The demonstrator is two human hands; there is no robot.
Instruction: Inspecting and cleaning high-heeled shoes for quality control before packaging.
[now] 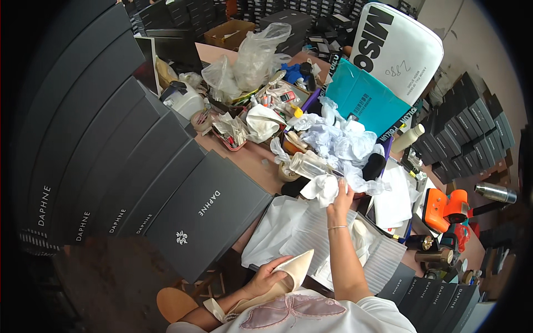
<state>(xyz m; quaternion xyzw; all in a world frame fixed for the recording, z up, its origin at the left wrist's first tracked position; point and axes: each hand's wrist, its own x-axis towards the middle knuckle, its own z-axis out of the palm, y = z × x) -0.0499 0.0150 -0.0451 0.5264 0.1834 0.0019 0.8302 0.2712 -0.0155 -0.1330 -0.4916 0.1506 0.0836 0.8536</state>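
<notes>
Shirt (302, 317); hands (265, 282) holding shoe (298, 268), paper (323, 190); lettered boxes (205, 213).

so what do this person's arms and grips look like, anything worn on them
The left grip and right grip are ungloved. The left forearm and right forearm are bare, except a thin, pale bracelet at the right wrist. A white sleeve covers the right upper arm.

The left hand (264, 278) holds a cream pointed-toe shoe (298, 267) close to the white shirt (369, 317) — the right hand (339, 204) grips crumpled white paper (320, 188) above the cluttered tabletop (252, 168). Dark grey shoeboxes (191, 230) fill the left side — a teal box (363, 94) stands beyond heaped tissue (345, 141).
</notes>
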